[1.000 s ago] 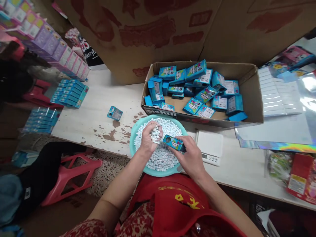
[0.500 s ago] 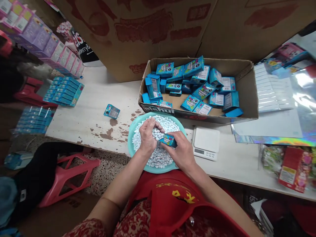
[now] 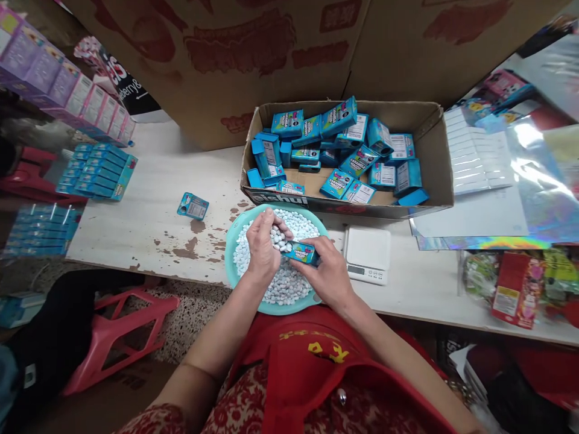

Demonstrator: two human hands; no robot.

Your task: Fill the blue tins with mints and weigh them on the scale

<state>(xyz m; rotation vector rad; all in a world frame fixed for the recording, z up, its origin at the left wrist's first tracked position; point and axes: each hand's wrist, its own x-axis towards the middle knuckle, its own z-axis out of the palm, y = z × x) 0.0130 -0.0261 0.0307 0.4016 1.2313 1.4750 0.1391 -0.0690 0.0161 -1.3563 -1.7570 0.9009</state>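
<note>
My left hand (image 3: 265, 244) is cupped around a small heap of white candies (image 3: 279, 237), fingers curled over them. In my right hand (image 3: 328, 265) is a small blue candy box (image 3: 302, 252), gripped between thumb and fingers, lying on its side with one end toward the cupped candies. That end touches or nearly touches the left palm; I cannot tell how many candies are inside. Both hands are above a turquoise basin (image 3: 230, 253) filled with loose white candies (image 3: 289, 286).
Behind the basin stands an open carton (image 3: 436, 157) of blue boxes. A white digital scale (image 3: 367, 250) is to the right, a single blue box (image 3: 193, 206) to the left. Stacked blue boxes (image 3: 97, 172) are farther left, near a pink stool (image 3: 122, 331) and a person's dark-clothed leg (image 3: 58, 319).
The view has shifted, so the table's contents appear farther left. My left hand still cups candies beside the blue box in my right hand, and the box looks slightly more level.
</note>
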